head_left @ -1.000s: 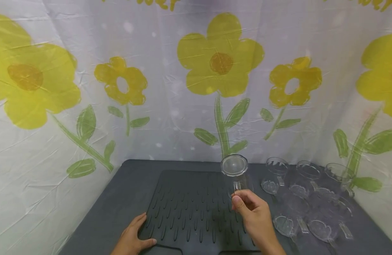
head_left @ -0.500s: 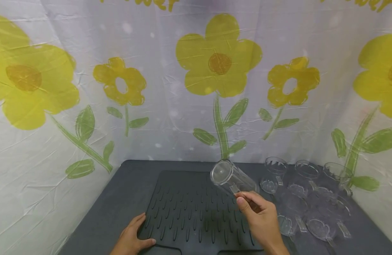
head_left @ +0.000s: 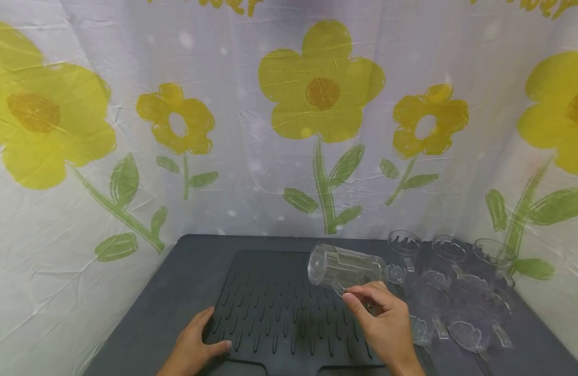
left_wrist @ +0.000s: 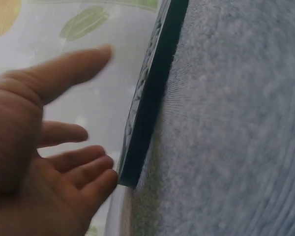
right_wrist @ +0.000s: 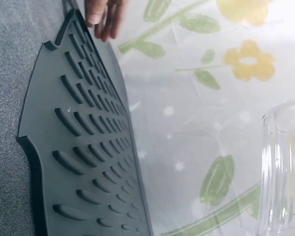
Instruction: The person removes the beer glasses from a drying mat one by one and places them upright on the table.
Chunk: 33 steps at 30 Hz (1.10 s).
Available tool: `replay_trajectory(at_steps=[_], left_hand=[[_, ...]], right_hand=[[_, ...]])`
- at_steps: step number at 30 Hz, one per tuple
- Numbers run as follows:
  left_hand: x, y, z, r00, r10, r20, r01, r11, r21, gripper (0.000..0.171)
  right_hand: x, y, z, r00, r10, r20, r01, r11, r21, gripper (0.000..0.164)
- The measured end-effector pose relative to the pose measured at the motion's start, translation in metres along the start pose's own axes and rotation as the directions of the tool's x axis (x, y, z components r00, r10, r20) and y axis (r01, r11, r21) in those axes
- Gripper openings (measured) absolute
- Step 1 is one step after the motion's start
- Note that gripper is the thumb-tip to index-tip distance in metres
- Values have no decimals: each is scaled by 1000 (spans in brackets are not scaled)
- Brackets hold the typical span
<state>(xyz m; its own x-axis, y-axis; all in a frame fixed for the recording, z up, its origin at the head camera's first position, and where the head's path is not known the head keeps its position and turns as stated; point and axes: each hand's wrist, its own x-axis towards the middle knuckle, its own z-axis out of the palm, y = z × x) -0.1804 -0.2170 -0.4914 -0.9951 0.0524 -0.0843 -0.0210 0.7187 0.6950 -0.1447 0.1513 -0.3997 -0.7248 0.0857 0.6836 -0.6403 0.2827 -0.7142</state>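
Observation:
A clear ribbed mug (head_left: 349, 266) hangs over the dark drying mat (head_left: 279, 308), nearly on its side with its base to the left. The thumb and fingers of my right hand (head_left: 385, 321) pinch its handle. In the right wrist view, part of the mug (right_wrist: 282, 172) shows at the right edge. My left hand (head_left: 190, 339) lies by the mat's near left corner, thumb spread from the fingers. Seen from the left wrist, that hand (left_wrist: 54, 177) has its fingers loosely extended, fingertips right at the mat's edge (left_wrist: 147, 113).
Several clear mugs stand in rows at the right of the dark table (head_left: 138, 313), among them one at the back (head_left: 404, 245) and one in front (head_left: 464, 334). A flower-printed curtain (head_left: 251, 198) encloses the back and sides.
My right hand has turned the mug from base-up to nearly horizontal, its base swinging left and down and its mouth coming round to the right. The left hand has stayed at the mat's corner.

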Motion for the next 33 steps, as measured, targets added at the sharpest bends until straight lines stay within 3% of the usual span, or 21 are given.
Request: replay_trajectory(at_steps=[9, 15, 21, 29, 33], left_hand=[[-3, 17, -2, 997, -2, -75, -9, 988, -151, 95], [-1, 36, -1, 993, 37, -113, -68, 955, -287, 89], [9, 59, 5, 971, 166, -170, -223, 885, -408, 81], [15, 91, 21, 939, 290, -187, -345, 771, -536, 75], [17, 107, 28, 922, 336, -191, -383, 729, -568, 73]], right_hand=[[-1, 3, 3, 981, -194, 4, 192, 967, -165, 21], [-1, 1, 5, 965, -262, 4, 256, 941, -222, 23], [-2, 1, 6, 948, -319, 8, 309, 914, -264, 8], [-4, 5, 13, 913, -408, -17, 390, 884, -259, 26], [-4, 4, 18, 890, -455, -26, 432, 861, -270, 34]])
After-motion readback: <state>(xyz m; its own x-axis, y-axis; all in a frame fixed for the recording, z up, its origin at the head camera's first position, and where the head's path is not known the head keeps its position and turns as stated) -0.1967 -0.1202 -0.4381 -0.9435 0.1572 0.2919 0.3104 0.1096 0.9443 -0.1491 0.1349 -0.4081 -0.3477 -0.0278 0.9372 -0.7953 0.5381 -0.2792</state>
